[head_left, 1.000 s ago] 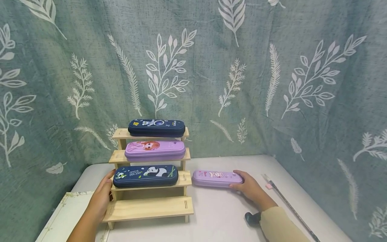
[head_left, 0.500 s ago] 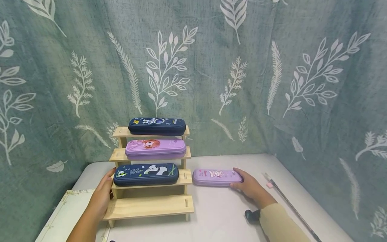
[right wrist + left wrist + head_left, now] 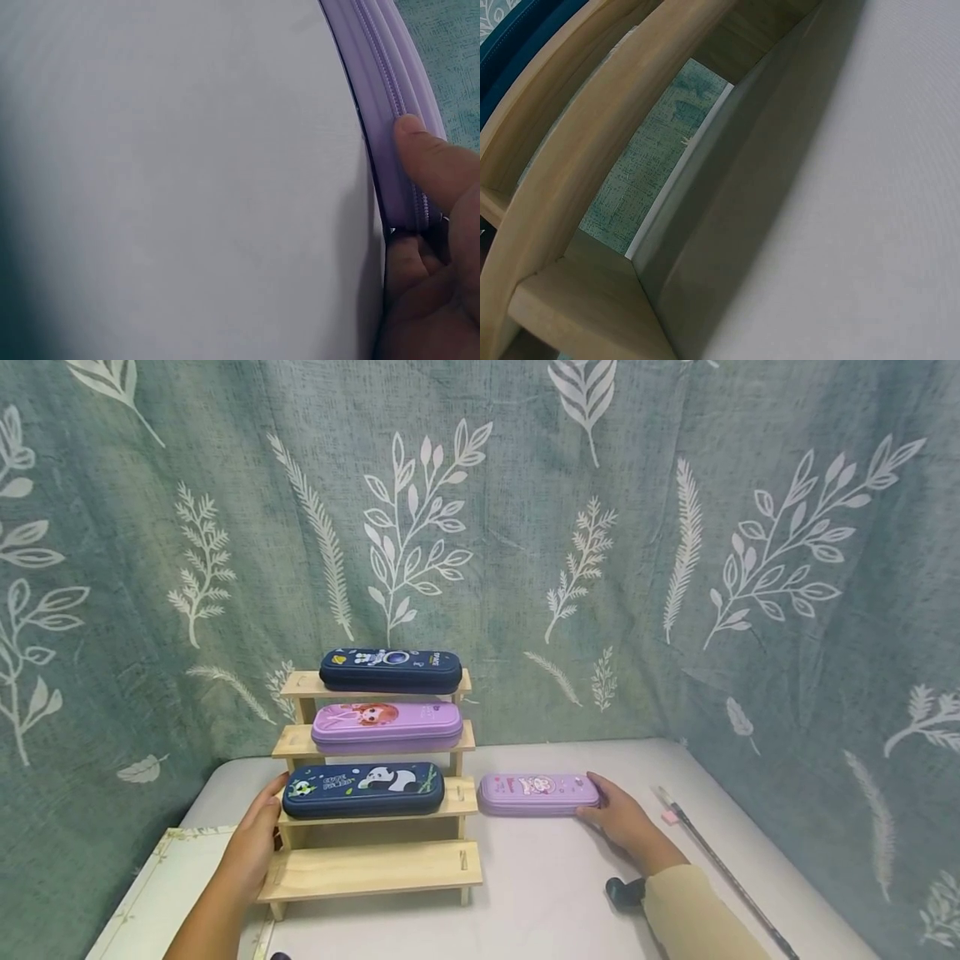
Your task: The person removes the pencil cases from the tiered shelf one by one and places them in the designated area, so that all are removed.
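A stepped wooden display stand (image 3: 375, 870) stands on the table in the head view. Its upper three steps each carry a zippered pencil case: a dark blue astronaut one (image 3: 390, 670) on top, a purple one with a girl (image 3: 386, 727) below, then a dark blue panda one (image 3: 363, 789). My left hand (image 3: 255, 835) grips the stand's left side, its fingertips partly hidden. To the right of the stand a light purple pencil case (image 3: 536, 793) lies on the table. My right hand (image 3: 618, 818) holds its right end; the thumb (image 3: 427, 154) presses on the zipper side in the right wrist view.
A paintbrush (image 3: 723, 864) lies at the right, beside a small pink piece (image 3: 670, 817). A patterned cream sheet (image 3: 161, 889) lies at the left on the white table (image 3: 547, 877). A leaf-print curtain (image 3: 525, 543) hangs behind and at both sides.
The head view has tilted slightly down, so the scene sits a little higher. Both hands keep their places on the stand and the light purple pencil case.
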`<act>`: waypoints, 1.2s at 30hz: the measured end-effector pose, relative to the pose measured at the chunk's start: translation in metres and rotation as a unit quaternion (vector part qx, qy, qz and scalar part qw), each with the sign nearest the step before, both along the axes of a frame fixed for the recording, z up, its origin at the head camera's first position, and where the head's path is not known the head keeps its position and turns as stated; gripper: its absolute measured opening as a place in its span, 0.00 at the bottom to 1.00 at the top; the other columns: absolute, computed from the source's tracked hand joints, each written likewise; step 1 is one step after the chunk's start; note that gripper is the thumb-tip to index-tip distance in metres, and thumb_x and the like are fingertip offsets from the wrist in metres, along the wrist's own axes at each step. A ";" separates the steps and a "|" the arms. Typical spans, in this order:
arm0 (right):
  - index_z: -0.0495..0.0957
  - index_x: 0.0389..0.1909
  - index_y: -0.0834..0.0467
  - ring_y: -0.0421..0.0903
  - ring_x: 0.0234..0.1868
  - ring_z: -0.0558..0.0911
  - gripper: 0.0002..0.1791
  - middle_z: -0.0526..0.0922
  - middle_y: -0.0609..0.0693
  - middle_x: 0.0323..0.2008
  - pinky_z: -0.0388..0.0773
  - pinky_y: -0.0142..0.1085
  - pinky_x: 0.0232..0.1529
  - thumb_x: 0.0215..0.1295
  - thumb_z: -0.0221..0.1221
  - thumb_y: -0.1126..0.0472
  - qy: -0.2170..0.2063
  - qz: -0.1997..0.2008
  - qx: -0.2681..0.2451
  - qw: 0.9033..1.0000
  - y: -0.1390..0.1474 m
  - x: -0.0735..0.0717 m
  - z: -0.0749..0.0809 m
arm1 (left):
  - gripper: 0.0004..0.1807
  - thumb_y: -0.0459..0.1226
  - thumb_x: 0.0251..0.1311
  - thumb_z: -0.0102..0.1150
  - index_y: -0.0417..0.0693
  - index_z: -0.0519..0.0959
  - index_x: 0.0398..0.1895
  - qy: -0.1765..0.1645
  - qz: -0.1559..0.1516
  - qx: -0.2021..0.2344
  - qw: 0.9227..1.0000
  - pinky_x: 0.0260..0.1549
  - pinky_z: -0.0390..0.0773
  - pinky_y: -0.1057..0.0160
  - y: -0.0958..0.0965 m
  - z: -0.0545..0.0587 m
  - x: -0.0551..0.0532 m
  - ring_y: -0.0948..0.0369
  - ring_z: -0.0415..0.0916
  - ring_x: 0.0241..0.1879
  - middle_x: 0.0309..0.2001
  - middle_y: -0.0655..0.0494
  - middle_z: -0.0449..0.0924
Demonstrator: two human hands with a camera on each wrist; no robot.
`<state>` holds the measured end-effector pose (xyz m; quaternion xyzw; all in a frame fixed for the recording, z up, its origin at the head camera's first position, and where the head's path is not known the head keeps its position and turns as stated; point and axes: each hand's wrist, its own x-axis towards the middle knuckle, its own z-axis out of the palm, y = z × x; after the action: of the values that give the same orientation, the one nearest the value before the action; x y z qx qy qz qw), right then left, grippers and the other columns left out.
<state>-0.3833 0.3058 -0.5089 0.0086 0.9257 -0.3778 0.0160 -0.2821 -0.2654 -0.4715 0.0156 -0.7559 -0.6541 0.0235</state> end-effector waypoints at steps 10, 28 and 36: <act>0.51 0.84 0.56 0.69 0.81 0.53 0.53 0.54 0.64 0.82 0.48 0.64 0.78 0.68 0.70 0.47 -0.010 -0.002 0.005 1.000 -0.001 -0.001 -0.001 | 0.31 0.47 0.85 0.17 0.57 0.42 0.87 0.000 -0.002 0.007 1.000 0.78 0.35 0.31 -0.002 -0.004 -0.002 0.43 0.26 0.84 0.86 0.48 0.32; 0.52 0.83 0.60 0.72 0.79 0.55 0.51 0.56 0.70 0.80 0.54 0.66 0.76 0.69 0.68 0.48 0.082 0.012 0.021 0.996 -0.026 0.028 0.042 | 0.31 0.47 0.85 0.17 0.58 0.43 0.87 -0.005 0.000 0.011 1.000 0.78 0.38 0.31 -0.003 -0.005 -0.003 0.43 0.28 0.84 0.86 0.47 0.33; 0.57 0.82 0.56 0.67 0.80 0.57 0.48 0.58 0.64 0.80 0.54 0.65 0.77 0.67 0.70 0.52 0.127 0.048 0.000 0.991 -0.066 0.050 0.060 | 0.31 0.47 0.85 0.17 0.58 0.43 0.87 -0.002 0.000 0.010 1.000 0.76 0.39 0.29 -0.002 -0.003 -0.002 0.41 0.28 0.84 0.86 0.46 0.34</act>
<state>-0.3337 0.2398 -0.4494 -0.0838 0.9194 -0.3750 -0.0837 -0.2846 -0.2676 -0.4747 0.0167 -0.7496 -0.6613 0.0221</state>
